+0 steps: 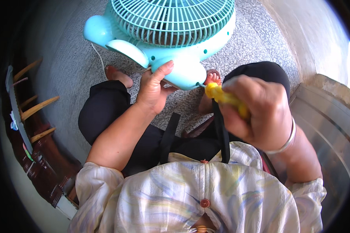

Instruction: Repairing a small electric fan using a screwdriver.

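A turquoise plastic fan (175, 23) with a round wire-like grille lies on the floor in front of me, its rounded base part (184, 73) toward me. My left hand (153, 87) grips the near edge of that part, thumb on top and fingers beneath. A yellow-handled screwdriver (217, 93) is held in my right hand (256, 110), its fingers wrapped round the handle. The screwdriver's shaft points left, its tip at the near right end of the rounded part. What the tip meets is too small to make out. My right hand is slightly blurred.
A white cord (100, 58) runs down from the fan's left side. The floor (72, 58) is speckled grey. At the left stands a dark brown piece of furniture (46, 163) with light wooden pegs (41, 108). A metallic panel (319, 124) and a pale wall (307, 35) are at the right.
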The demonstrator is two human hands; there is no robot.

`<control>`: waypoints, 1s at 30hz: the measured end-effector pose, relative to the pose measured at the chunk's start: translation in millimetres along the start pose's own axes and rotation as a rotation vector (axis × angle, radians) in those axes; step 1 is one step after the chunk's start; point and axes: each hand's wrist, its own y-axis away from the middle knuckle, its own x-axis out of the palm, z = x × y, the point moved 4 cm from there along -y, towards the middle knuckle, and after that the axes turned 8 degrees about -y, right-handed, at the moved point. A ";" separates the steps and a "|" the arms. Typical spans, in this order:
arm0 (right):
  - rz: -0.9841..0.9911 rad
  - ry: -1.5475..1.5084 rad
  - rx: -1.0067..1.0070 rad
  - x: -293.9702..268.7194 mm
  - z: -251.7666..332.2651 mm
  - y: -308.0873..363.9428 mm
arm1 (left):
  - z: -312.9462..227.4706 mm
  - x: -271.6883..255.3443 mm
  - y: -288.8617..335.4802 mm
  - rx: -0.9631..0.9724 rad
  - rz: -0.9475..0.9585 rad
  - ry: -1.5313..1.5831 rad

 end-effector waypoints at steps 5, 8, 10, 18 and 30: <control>0.092 -0.029 -0.021 16.0 5.0 5.1 | 2.9 -7.3 -1.0 -0.013 -0.033 -0.008; -0.018 -0.204 0.062 11.0 -7.2 6.6 | 0.7 -5.3 -1.6 -0.005 -0.012 -0.001; -0.035 -0.225 0.080 8.3 -10.0 8.1 | 0.2 -1.5 -2.2 0.004 0.008 0.009; -0.161 -0.102 -0.019 -4.4 -10.8 19.1 | 1.7 -1.2 -1.6 0.001 0.032 0.000; -0.206 -0.007 0.170 -29.7 17.0 24.3 | -4.1 3.0 0.3 -0.025 0.049 -0.038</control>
